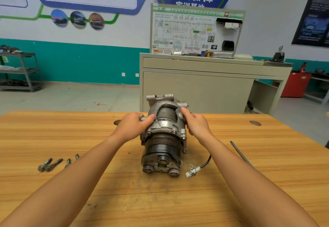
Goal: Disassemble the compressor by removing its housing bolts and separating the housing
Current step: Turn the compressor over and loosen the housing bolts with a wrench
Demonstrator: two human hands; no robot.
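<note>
A grey metal compressor (164, 143) lies on its side on the wooden table (106, 191), its black pulley end toward me. Its rear housing (166, 105) has a cutaway that shows the inner cylinder. My left hand (133, 126) grips a lug on the left of the housing. My right hand (195, 125) holds the lug on the right side. Several removed bolts (51, 164) lie on the table to the left, partly hidden by my left forearm. A black wire with a white connector (192, 171) trails from the compressor's right.
A long thin metal tool (242, 154) lies on the table to the right of my right forearm. Beyond the table's far edge stands a beige cabinet (204, 87) with a wiring-diagram board. A grey shelf rack (21, 71) is far left.
</note>
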